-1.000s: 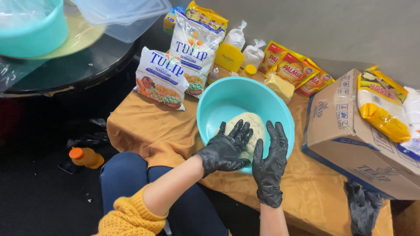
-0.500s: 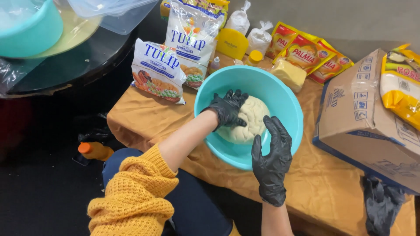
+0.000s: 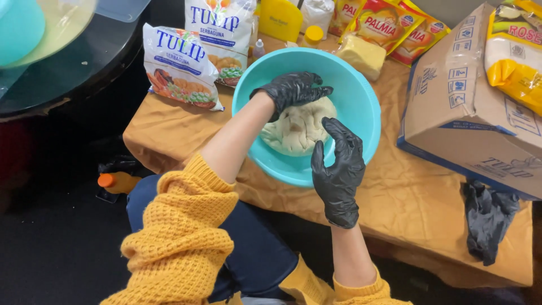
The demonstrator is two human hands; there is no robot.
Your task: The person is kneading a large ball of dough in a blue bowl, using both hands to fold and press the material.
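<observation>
- The pale dough [image 3: 299, 129] sits in a turquoise bowl [image 3: 361, 107] near the table's front edge, within reach.
- The left hand [image 3: 293, 90] presses on it, fingers curled; how firmly is unclear.
- The right hand [image 3: 339, 169], fingers spread, holds nothing and steadies the bowl's rim.
- Flour bags [image 3: 180, 68] lie at the table's left edge.

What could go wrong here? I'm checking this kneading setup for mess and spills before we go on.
1. The turquoise bowl sits near the table's front edge; the left hand pressing the dough might tip or slide it toward the lap.
2. The right hand only rests on the rim, so the bowl may shift.
3. The rolled-up yellow sleeve could slip down into the dough.
</observation>
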